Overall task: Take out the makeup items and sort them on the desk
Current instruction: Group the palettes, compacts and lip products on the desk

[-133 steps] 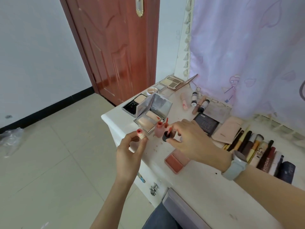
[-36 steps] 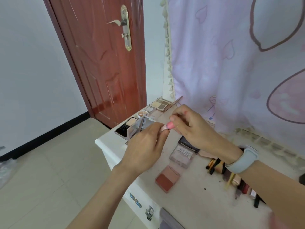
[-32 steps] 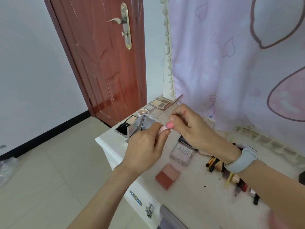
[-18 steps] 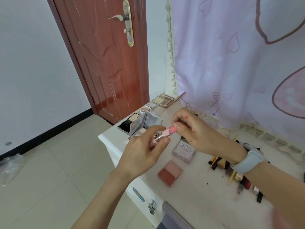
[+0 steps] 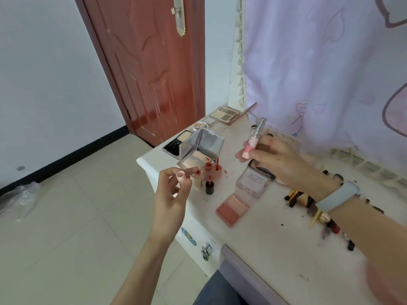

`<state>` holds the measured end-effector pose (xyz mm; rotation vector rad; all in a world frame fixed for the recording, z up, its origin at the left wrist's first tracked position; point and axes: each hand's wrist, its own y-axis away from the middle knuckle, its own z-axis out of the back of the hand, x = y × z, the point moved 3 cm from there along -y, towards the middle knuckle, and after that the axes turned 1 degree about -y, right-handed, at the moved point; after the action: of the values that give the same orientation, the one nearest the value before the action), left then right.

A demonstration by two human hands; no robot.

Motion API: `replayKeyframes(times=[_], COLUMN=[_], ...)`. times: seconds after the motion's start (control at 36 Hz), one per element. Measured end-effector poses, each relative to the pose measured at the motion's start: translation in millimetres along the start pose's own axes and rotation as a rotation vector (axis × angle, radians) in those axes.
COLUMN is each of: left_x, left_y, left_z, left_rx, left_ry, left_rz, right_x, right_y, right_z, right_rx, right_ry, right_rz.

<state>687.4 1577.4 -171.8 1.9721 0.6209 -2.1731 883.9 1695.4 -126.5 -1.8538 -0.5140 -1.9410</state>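
The left hand hovered over the desk's near left edge, at about 8 o'clock from the desk's middle. Its thumb and forefinger pinched a small pale pink cap, the other fingers loosely curled below it and holding nothing else.

Just at 3 o'clock of that hand a cluster of small lip tubes stood upright on the white desk, one with a dark round base. At 12 o'clock of the tubes a silver compact sat open, lid tilted up, with a black compact touching its far left side. Further back, at 12 o'clock, lay an eyeshadow palette.

Toward the centre, a pink blush pan lay flat, and at its 1 o'clock a clear-lidded case rested just beside it.

The right hand was raised at about 1 o'clock from the desk's middle, fingers closed around a pink-and-silver tube, which pointed up and away, its pink end sticking out toward the left hand. The two hands were well apart.

At 3 o'clock, partly hidden under the right forearm, a row of brushes and pencils lay on the desk.
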Motion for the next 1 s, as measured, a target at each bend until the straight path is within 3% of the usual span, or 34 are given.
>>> replayKeyframes(times=[0.11, 0.42, 0.64, 1.0], left_x=[8, 25, 33, 40], left_y=[5, 19, 22, 19], left_z=[-2, -21, -32, -39], left_rx=[-0.111, -0.173, -0.203, -0.230], left_ry=[-0.063, -0.328, -0.416, -0.482], left_rz=[0.026, 0.001, 0.010, -0.026], right_x=[-2, -28, -34, -35], right_y=[0, -15, -24, -21], right_z=[-13, -30, -41, -41], right_rx=[0.032, 0.173, 0.266, 0.243], right_ry=[0.454, 1.211, 1.358, 1.313], right_rz=[0.083, 0.193, 0.159, 0.129])
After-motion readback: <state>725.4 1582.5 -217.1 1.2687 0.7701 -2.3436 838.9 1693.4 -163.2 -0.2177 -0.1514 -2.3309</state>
